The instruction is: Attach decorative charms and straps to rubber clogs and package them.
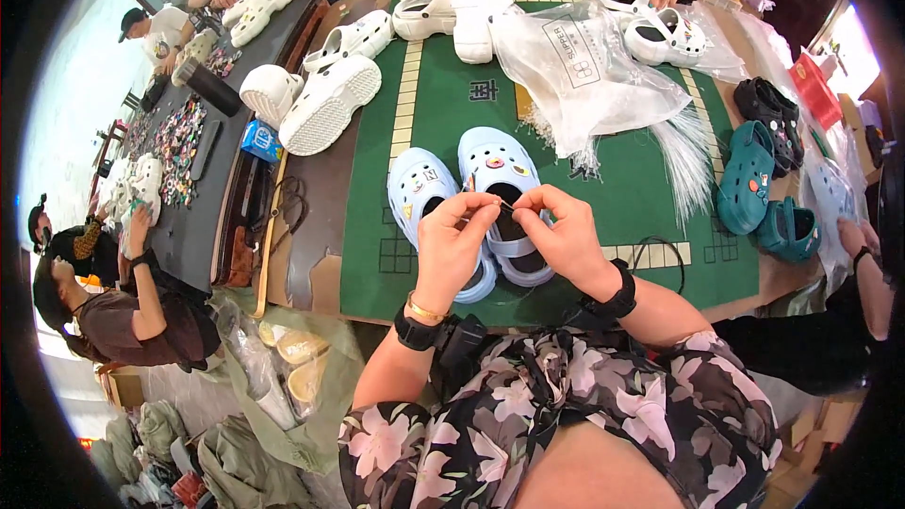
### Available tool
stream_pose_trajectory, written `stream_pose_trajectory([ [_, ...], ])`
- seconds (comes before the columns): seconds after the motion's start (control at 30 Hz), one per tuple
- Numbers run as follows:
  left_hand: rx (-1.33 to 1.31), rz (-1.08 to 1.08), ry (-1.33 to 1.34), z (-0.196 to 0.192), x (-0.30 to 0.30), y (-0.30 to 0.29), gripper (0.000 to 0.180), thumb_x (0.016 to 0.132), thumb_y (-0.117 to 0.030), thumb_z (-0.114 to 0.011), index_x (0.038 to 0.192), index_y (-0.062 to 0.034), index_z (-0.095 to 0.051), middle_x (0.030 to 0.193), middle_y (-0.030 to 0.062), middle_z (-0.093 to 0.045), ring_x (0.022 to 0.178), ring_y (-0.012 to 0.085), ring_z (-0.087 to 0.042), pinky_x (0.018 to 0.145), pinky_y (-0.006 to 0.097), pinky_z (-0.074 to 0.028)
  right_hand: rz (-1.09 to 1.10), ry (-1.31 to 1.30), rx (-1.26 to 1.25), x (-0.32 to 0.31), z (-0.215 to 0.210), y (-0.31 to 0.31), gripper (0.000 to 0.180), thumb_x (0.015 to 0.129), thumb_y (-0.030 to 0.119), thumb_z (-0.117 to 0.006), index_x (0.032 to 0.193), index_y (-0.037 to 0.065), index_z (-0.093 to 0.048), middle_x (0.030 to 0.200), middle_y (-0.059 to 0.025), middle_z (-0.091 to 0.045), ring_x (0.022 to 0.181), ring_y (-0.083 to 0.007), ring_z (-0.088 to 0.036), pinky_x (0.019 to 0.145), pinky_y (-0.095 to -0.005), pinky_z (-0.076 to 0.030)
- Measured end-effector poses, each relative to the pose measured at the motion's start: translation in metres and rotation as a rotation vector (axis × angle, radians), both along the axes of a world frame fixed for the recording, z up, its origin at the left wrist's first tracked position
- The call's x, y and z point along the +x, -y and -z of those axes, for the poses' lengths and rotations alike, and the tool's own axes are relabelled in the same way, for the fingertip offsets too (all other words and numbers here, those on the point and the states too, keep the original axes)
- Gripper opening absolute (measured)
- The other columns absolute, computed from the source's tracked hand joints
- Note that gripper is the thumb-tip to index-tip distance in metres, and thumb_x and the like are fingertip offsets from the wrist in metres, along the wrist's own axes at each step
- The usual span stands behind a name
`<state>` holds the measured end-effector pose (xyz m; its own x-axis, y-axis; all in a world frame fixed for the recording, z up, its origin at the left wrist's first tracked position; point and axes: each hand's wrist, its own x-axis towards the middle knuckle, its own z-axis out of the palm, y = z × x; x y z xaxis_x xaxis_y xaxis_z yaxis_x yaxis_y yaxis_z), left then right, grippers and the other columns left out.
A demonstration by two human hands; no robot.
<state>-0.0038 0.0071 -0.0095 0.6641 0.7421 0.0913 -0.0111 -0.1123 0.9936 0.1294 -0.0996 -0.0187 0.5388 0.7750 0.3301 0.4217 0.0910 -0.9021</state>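
Observation:
A pair of light blue clogs lies side by side on the green table mat (377, 297), toes pointing away from me. The left clog (407, 174) and the right clog (483, 146) carry small colourful charms. Above their openings, my left hand (456, 238) and my right hand (571, 238) are pinched closed, fingertips nearly meeting. Between the fingertips runs a short thin strand (507, 205), too small to make out well. My hands partly cover the heel ends of both clogs.
Beyond the blue pair lie a clear plastic bag (575, 66), a bundle of fine translucent strands (681, 165) and several white clogs (335, 104). Teal clogs (745, 174) and black clogs (768, 113) sit at the right. Co-workers handle shoes around the tables; loose charms (184, 151) cover the left one.

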Motion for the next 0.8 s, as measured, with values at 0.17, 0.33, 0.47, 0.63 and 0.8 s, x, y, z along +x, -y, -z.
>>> stream_pose_trajectory([
  [0.17, 0.017, -0.038, -0.027, 0.003, -0.003, -0.001, 0.013, 0.091, -0.006, -0.064, 0.100, 0.0011, -0.070, 0.082, -0.0010, -0.067, 0.068, 0.0018, -0.054, 0.058, 0.017, -0.040, 0.049, 0.075, 0.084, -0.001, -0.002, -0.001, 0.006, 0.082, 0.007, -0.065, 0.085, 0.002, -0.062, 0.074, -0.0091, -0.060, 0.071, -0.0223, -0.061, 0.065, -0.0332, -0.048],
  [0.33, 0.018, -0.024, -0.025, 0.003, -0.004, 0.000, 0.013, 0.092, -0.007, -0.063, 0.101, 0.0011, -0.070, 0.083, -0.0009, -0.067, 0.069, 0.0019, -0.054, 0.059, 0.017, -0.040, -0.008, 0.128, 0.004, -0.002, -0.009, 0.001, 0.005, 0.080, 0.007, -0.065, 0.082, 0.003, -0.062, 0.074, -0.0088, -0.061, 0.071, -0.0237, -0.061, 0.066, -0.0344, -0.045],
  [0.47, -0.023, -0.010, -0.018, 0.004, -0.004, 0.000, 0.014, 0.092, -0.007, -0.063, 0.102, 0.0005, -0.070, 0.085, -0.0005, -0.068, 0.070, 0.0023, -0.055, 0.060, 0.017, -0.041, 0.002, 0.171, -0.004, -0.002, -0.007, 0.001, 0.005, 0.079, 0.007, -0.065, 0.081, 0.004, -0.062, 0.074, -0.0081, -0.061, 0.068, -0.0243, -0.060, 0.068, -0.0356, -0.043],
  [0.63, -0.096, -0.020, -0.008, 0.001, -0.004, 0.001, 0.014, 0.089, -0.007, -0.067, 0.099, 0.0026, -0.071, 0.086, 0.0045, -0.071, 0.077, 0.0070, -0.062, 0.069, 0.022, -0.049, 0.014, 0.174, -0.016, -0.001, -0.007, 0.001, 0.005, 0.079, 0.007, -0.064, 0.080, 0.004, -0.061, 0.073, -0.0085, -0.061, 0.068, -0.0246, -0.060, 0.068, -0.0357, -0.044],
  [0.8, -0.051, 0.022, -0.019, 0.007, -0.005, 0.001, 0.014, 0.092, -0.006, -0.064, 0.102, 0.0010, -0.069, 0.088, 0.0015, -0.069, 0.075, 0.0037, -0.059, 0.063, 0.018, -0.043, 0.014, 0.196, -0.010, -0.001, -0.009, 0.001, 0.005, 0.079, 0.007, -0.064, 0.080, 0.004, -0.061, 0.073, -0.0088, -0.061, 0.068, -0.0249, -0.061, 0.068, -0.0358, -0.044],
])
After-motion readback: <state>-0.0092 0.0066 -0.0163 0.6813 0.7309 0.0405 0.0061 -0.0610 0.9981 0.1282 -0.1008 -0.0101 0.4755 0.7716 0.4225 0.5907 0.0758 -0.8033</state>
